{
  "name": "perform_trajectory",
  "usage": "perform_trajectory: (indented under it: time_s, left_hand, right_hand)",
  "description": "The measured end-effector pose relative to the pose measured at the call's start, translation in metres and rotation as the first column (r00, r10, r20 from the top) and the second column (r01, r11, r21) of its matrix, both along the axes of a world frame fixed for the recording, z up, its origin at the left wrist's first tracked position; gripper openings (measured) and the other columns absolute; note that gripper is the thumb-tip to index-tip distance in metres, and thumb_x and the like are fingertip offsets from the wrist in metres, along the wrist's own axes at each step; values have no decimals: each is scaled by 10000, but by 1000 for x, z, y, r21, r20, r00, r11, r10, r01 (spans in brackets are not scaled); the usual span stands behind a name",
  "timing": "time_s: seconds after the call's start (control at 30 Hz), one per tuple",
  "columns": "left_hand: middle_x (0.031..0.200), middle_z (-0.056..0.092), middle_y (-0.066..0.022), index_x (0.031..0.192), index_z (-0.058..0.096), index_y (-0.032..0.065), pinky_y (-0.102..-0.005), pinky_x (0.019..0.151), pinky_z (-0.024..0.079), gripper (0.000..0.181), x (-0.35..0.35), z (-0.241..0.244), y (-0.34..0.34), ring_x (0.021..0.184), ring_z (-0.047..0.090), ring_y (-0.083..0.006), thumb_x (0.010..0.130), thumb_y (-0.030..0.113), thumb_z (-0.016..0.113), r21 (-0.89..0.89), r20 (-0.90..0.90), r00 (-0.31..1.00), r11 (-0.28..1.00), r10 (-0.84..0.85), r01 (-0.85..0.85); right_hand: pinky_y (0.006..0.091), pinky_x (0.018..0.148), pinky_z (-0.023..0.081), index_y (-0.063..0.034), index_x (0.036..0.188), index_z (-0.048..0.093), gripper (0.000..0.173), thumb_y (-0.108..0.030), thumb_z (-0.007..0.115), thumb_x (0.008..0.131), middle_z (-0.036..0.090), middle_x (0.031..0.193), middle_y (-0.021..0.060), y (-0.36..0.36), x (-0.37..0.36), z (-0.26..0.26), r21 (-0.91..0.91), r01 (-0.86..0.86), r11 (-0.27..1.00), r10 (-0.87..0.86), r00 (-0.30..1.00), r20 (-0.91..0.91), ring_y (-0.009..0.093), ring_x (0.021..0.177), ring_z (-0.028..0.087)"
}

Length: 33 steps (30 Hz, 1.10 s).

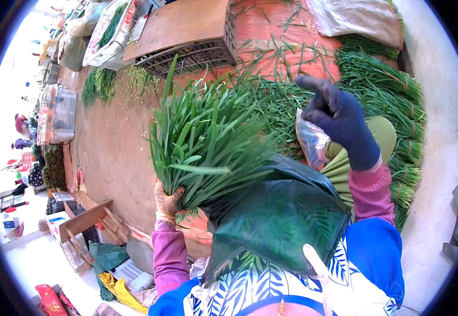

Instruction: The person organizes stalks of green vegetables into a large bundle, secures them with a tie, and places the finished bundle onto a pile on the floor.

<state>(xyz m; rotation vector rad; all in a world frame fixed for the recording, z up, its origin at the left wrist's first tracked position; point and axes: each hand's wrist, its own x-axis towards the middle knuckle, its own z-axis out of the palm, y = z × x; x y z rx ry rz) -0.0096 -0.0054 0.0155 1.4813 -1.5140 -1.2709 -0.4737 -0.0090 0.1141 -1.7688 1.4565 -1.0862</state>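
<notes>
My left hand [169,199], in a thin tan glove, grips a large bunch of long green leaves [205,138], which look like garlic chives. The leaves fan out over the edge of a dark green plastic apron [276,213] across my lap. My right hand [335,114], in a dark knit glove, is raised to the right of the bunch. Its index finger points out, the thumb is apart from it, and nothing shows in its grasp. Below that hand, a clear plastic bag [310,138] wraps my foot or lower leg. Loose cut leaves [278,114] cover the ground beyond.
Banded chive bundles [394,106] line the right side by a pale wall [436,118]. A woven sack [355,17] covers some. Ahead, a wooden board [177,29] tops a dark plastic crate [189,61]. A wooden stool [90,221] lies at left; people are far off.
</notes>
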Motion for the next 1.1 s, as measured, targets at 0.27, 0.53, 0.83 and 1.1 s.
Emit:
perform_trajectory:
  time_s: [0.27, 0.53, 0.83, 1.1]
  left_hand:
    - [900, 632, -44, 1003, 587, 16, -301, 747, 474, 402, -1, 4, -7, 794, 582, -155, 658, 134, 757, 54, -13, 1000, 998, 13, -12]
    - [957, 619, -46, 1050, 565, 18, -289, 764, 470, 453, -3, 4, -5, 834, 574, -151, 650, 117, 753, 121, -122, 985, 987, 122, -108]
    - [946, 620, -41, 1046, 559, 23, -289, 770, 468, 447, -2, 5, -9, 836, 574, -150, 655, 119, 752, 126, -34, 996, 989, 82, -77]
    - [973, 609, -39, 1060, 567, 10, -299, 798, 458, 452, -1, 3, -12, 863, 569, -163, 661, 127, 745, 99, -13, 999, 994, 47, -45]
  right_hand:
    - [375, 413, 429, -179, 1202, 516, 400, -159, 505, 803, 551, 639, 90, -25, 61, -10, -223, -342, 913, 126, 756, -642, 249, 496, 562]
    - [320, 418, 406, -51, 1003, 593, 239, -228, 582, 842, 531, 558, 33, -49, 7, -33, 11, -86, 996, 57, 746, 663, 158, 418, 490]
    - [402, 381, 380, -147, 1243, 427, 485, -335, 577, 822, 539, 571, 94, -29, 88, -22, -188, -267, 945, 196, 925, -325, 301, 452, 534]
    - [434, 463, 431, -132, 736, 554, 146, -263, 563, 799, 549, 585, 122, -48, 94, -44, -181, -263, 948, 226, 954, -199, 336, 545, 572]
